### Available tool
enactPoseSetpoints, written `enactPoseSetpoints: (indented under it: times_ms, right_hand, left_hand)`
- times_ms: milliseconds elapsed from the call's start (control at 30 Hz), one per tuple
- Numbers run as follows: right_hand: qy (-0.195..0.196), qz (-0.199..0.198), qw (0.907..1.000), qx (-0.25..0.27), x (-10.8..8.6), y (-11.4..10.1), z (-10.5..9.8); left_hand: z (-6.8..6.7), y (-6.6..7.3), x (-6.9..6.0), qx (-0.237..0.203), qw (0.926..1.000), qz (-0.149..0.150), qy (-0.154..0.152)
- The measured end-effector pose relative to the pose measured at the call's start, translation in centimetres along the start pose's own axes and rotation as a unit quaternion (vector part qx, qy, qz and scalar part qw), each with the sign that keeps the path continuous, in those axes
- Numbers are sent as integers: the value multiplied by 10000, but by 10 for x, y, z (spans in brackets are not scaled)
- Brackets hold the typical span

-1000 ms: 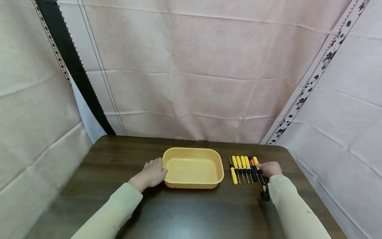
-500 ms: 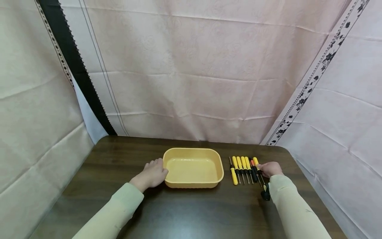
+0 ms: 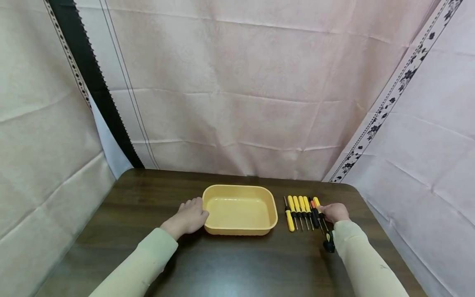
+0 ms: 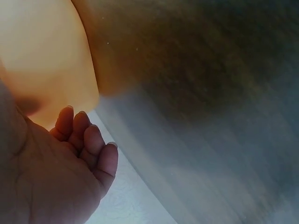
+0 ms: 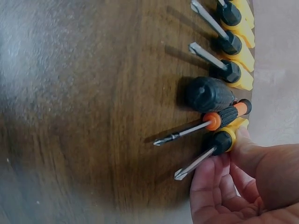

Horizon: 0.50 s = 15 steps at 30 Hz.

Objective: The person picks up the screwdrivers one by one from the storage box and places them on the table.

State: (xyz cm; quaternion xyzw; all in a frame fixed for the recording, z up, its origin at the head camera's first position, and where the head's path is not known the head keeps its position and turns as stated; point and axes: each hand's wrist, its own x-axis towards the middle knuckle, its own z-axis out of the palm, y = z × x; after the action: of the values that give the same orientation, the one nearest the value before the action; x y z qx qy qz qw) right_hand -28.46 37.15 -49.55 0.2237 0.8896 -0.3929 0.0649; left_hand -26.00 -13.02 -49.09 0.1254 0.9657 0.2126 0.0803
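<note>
At the left end of a yellow plastic bin (image 3: 240, 231), my left hand (image 3: 188, 215) rests against its side. In the left wrist view the fingers (image 4: 96, 144) are loosely bent beside the bin wall (image 4: 56, 84); the thumb is hidden there. My right hand (image 3: 335, 212) pinches the yellow handle of the rightmost screwdriver (image 5: 223, 141) between thumb and fingers. Its metal shaft points toward me, with a cross-shaped tip. Beside it lie a thin orange-and-black screwdriver (image 5: 222, 116), a black handle (image 5: 208, 93) and several yellow-handled screwdrivers (image 3: 298, 206), lined up in a row.
Everything lies on a dark wooden table (image 3: 230, 268). Pale cloth (image 3: 241, 90) hangs behind it and on both sides. The leftmost screwdriver (image 3: 290, 218) has its handle toward me, opposite to its yellow neighbours. A dark device (image 3: 328, 243) sits at my right wrist.
The view has tilted very slightly. Both hands stay at the same spots, the left against the bin and the right on the screwdriver.
</note>
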Motion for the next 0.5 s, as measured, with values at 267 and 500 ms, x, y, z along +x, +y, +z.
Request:
enactPoseSetpoints:
  times_ms: [267, 500]
  right_hand:
    - [-73, -33, 9999, 130, 5, 8, 0]
    - [210, -218, 9992, 277, 4, 18, 3]
  left_hand:
    - [6, -3, 5, 29, 9999, 100, 96]
    - [8, -9, 4, 71, 9989, 296, 350]
